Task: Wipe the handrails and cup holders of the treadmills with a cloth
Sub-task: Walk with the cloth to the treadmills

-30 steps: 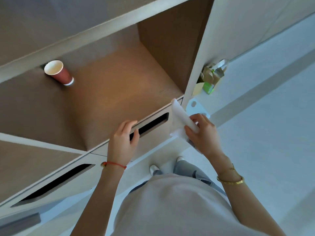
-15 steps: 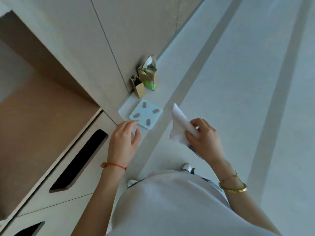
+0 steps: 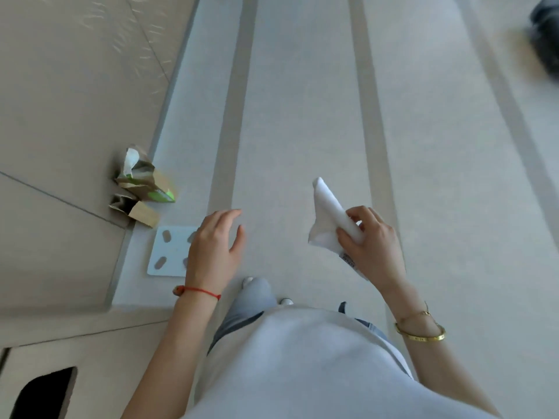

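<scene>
The right hand point(image 3: 373, 246) pinches a folded white cloth point(image 3: 328, 217) between thumb and curled fingers, its grip closed round the lower edge while the free corner sticks up and away from the body, above the pale grey striped floor point(image 3: 302, 116). The left hand point(image 3: 213, 247) hangs empty at about the same height, its grip loose with fingers relaxed and slightly spread; a thin red string bracelet point(image 3: 196, 290) circles that wrist and a gold bangle point(image 3: 422, 334) the right one. Below the left hand a flat white square scale point(image 3: 171, 252) lies on the floor, just beside a small open brown cardboard box point(image 3: 136, 208) and a crumpled brown and green paper bag point(image 3: 143, 179), both against the beige cabinet wall point(image 3: 75, 86).
</scene>
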`<state>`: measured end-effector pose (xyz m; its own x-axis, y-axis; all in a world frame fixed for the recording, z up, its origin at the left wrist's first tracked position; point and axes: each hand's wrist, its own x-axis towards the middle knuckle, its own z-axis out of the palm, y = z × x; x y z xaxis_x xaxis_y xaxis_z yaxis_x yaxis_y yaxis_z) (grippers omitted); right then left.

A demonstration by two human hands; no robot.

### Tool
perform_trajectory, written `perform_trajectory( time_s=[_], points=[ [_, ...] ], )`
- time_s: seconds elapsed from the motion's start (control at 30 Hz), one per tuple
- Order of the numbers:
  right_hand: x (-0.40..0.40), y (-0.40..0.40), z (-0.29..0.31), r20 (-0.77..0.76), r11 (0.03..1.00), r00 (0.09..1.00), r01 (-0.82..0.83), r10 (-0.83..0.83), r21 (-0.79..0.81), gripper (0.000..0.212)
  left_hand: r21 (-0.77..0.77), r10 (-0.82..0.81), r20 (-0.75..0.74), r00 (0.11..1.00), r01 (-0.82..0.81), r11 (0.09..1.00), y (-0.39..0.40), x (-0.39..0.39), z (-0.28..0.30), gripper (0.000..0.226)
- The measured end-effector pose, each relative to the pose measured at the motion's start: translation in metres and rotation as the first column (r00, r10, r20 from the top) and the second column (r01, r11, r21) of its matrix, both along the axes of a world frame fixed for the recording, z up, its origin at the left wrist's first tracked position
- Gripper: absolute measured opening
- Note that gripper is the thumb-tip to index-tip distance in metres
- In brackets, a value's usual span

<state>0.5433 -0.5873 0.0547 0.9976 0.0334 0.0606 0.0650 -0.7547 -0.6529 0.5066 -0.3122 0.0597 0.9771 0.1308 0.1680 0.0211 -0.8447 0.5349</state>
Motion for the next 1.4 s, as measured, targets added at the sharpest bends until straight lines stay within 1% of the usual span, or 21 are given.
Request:
perform_trajectory(
  time_s=[0.2, 0.33, 0.47, 0.63, 0.83, 0.97, 1.13, 1.27, 1.4],
  points=[
    [0.036, -0.042, -0.009, -0.016, 0.978, 0.979, 0.205, -0.205, 0.039, 0.018, 0.017, -0.211, -0.025, 0.977, 0.211, 0.977, -0.040, 0.095, -0.004, 0.026],
    [0.075, -0.070, -0.015, -0.025, 0.937, 0.938, 0.348, -0.347, 0.036, 0.017, 0.019, -0.330, -0.016, 0.944, 0.330, 0.944, -0.074, 0.173, -0.008, 0.025],
    [0.130, -0.105, -0.013, -0.026, 0.889, 0.890, 0.457, -0.456, 0.034, 0.016, 0.018, -0.430, -0.009, 0.903, 0.430, 0.903, -0.114, 0.259, -0.005, 0.025],
    [0.202, -0.149, -0.005, -0.001, 0.819, 0.820, 0.572, -0.573, 0.043, 0.016, 0.040, -0.556, 0.019, 0.831, 0.555, 0.831, -0.171, 0.366, 0.003, 0.025],
    [0.255, -0.198, -0.003, -0.027, 0.696, 0.697, 0.717, -0.716, 0.041, 0.016, 0.044, -0.695, 0.009, 0.719, 0.694, 0.719, -0.250, 0.460, 0.008, 0.026],
    [0.281, -0.242, -0.006, -0.017, 0.620, 0.621, 0.783, -0.784, 0.046, 0.015, 0.043, -0.772, -0.022, 0.636, 0.772, 0.635, -0.312, 0.508, 0.005, 0.028],
    [0.316, -0.315, -0.015, 0.003, 0.539, 0.540, 0.841, -0.842, 0.048, 0.017, 0.023, -0.829, -0.027, 0.558, 0.830, 0.557, -0.404, 0.559, -0.003, 0.028],
    [0.346, -0.391, -0.014, 0.012, 0.518, 0.518, 0.854, -0.855, 0.053, 0.016, 0.006, -0.842, -0.033, 0.538, 0.843, 0.538, -0.489, 0.594, -0.004, 0.027],
    [0.374, -0.477, -0.004, 0.048, 0.517, 0.515, 0.855, -0.856, 0.039, 0.016, -0.019, -0.854, 0.001, 0.520, 0.854, 0.520, -0.581, 0.625, 0.008, 0.027]
  ],
)
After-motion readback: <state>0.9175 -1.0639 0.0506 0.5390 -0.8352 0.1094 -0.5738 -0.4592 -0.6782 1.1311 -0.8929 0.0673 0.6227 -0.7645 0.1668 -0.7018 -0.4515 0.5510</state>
